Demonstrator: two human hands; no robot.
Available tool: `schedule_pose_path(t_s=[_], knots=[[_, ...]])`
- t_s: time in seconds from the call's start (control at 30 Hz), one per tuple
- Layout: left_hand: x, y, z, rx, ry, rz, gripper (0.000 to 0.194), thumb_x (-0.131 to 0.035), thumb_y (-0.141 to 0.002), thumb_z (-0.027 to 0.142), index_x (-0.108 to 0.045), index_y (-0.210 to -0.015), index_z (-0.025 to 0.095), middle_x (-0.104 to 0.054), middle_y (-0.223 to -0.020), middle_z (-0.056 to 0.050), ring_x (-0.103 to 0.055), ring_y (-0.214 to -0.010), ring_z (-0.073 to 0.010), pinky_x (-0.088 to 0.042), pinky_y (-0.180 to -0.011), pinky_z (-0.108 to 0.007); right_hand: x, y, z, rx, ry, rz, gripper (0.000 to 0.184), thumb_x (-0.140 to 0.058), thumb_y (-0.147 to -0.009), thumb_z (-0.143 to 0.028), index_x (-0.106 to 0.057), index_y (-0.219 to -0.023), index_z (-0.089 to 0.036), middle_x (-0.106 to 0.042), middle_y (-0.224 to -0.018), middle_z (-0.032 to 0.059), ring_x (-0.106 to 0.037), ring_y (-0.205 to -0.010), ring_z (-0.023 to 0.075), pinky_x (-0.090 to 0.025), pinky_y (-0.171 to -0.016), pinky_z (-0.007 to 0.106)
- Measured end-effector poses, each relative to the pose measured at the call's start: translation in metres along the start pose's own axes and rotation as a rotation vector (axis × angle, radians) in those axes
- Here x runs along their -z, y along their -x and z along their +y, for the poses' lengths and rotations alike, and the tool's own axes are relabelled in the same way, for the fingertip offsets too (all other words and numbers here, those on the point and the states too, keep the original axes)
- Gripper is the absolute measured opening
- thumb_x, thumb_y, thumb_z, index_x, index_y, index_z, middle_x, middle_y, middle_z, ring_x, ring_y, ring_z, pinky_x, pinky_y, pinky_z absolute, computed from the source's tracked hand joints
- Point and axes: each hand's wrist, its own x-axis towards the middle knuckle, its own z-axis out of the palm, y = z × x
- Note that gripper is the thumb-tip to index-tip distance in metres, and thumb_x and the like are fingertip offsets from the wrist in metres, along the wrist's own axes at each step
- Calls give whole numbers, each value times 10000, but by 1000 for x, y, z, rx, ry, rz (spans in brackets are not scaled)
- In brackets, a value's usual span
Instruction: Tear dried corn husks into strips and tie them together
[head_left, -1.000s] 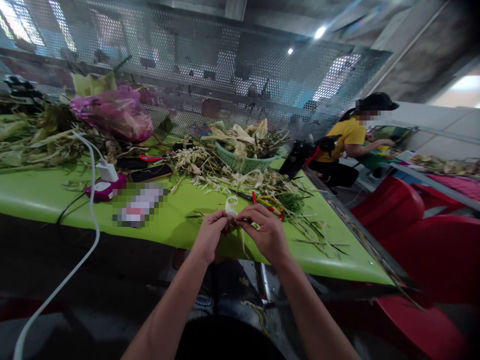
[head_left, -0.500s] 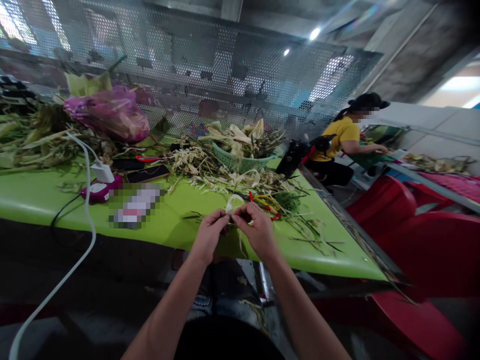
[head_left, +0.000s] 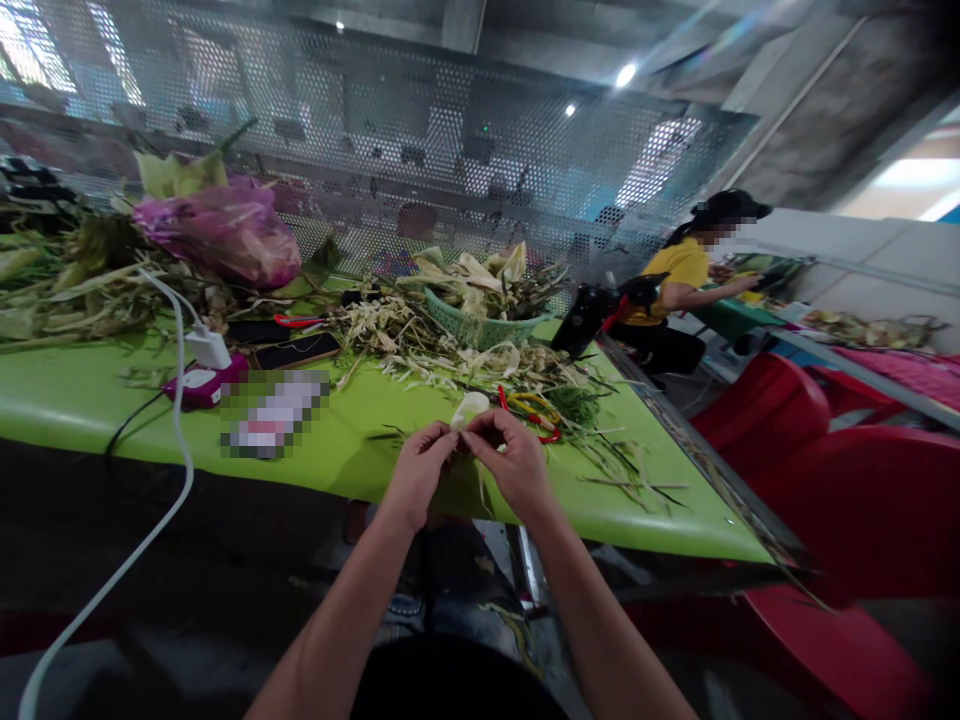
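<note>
Both hands meet above the front edge of the green table (head_left: 330,465), fingers pinched close together. A pale, looped strip of dried husk (head_left: 472,406) rises from between them, and a thin end dangles below. My left hand (head_left: 421,470) is closed on the strip with thumb and forefinger. From the other side my right hand (head_left: 511,455) pinches it too, its fingers curled. The fingertips partly hide where the strip is held. Just beyond my right hand lie red-handled scissors (head_left: 551,432) and a yellow coil (head_left: 534,404) beside green fibres (head_left: 579,405).
Behind are a green basket (head_left: 487,330) of dried husks and loose plant scraps (head_left: 382,325). To the left lie a purple bag (head_left: 225,230), a dark phone (head_left: 296,350), a purple power socket (head_left: 202,385) and a white cable (head_left: 184,450). Red chairs (head_left: 862,490) and a seated person (head_left: 679,275) are right.
The husk loop above my fingers now looks broader and turned more toward me. My hands stay nearly in place. The person at the right has raised an arm.
</note>
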Motion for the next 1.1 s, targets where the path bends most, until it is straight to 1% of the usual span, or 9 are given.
schedule_pose_path(t_s=[0.1,0.2,0.27,0.4,0.53,0.73,0.93,1.1], knots=[[0,-3,-2,20,52,23,144,-618,-720,270,-562,-652,156,-457,-578,41,-390,-558,-75,-293,-535,-181,1,1,1,111,19,11,59,-616,-814,-219,-636,-866,-201,-621,-786,10,-559,-685,141,-454,-638,257],[0,-5,-2,25,69,41,131,-616,-705,253,-563,-637,155,-451,-560,42,-390,-546,-73,-288,-525,-180,5,2,2,227,87,-7,74,-623,-816,-193,-672,-862,-223,-654,-839,23,-598,-781,165,-474,-701,278],[1,-5,-2,26,75,48,132,-625,-695,255,-571,-630,153,-458,-554,41,-393,-539,-72,-292,-523,-180,7,3,2,263,118,-19,91,-621,-820,-185,-681,-868,-234,-663,-847,25,-608,-816,174,-482,-727,288],[1,-5,-3,14,115,43,134,-642,-679,260,-577,-620,159,-476,-554,41,-408,-534,-72,-313,-527,-181,9,2,1,289,173,-13,84,-616,-832,-199,-683,-864,-238,-660,-834,25,-609,-827,180,-484,-743,299],[1,-5,-4,26,154,33,126,-643,-678,254,-568,-632,164,-478,-560,43,-410,-526,-69,-318,-521,-179,9,1,0,294,182,-11,75,-604,-840,-226,-679,-839,-231,-649,-824,34,-609,-814,186,-486,-732,301],[1,-6,-5,25,186,32,117,-650,-662,238,-557,-651,167,-468,-562,46,-407,-527,-67,-320,-526,-176,8,0,-3,247,196,-71,77,-588,-850,-254,-650,-819,-221,-636,-837,45,-591,-826,196,-469,-744,312],[0,-2,-1,33,194,-4,137,-654,-665,243,-541,-650,168,-467,-558,50,-405,-526,-68,-307,-524,-178,3,1,2,149,200,-16,77,-588,-832,-254,-595,-784,-194,-586,-773,25,-542,-698,157,-429,-637,269],[2,0,-1,38,161,-4,154,-655,-684,269,-543,-664,166,-474,-573,49,-416,-545,-71,-317,-544,-180,-3,0,1,89,211,13,65,-586,-813,-219,-569,-763,-182,-557,-727,5,-505,-650,137,-398,-602,250]])
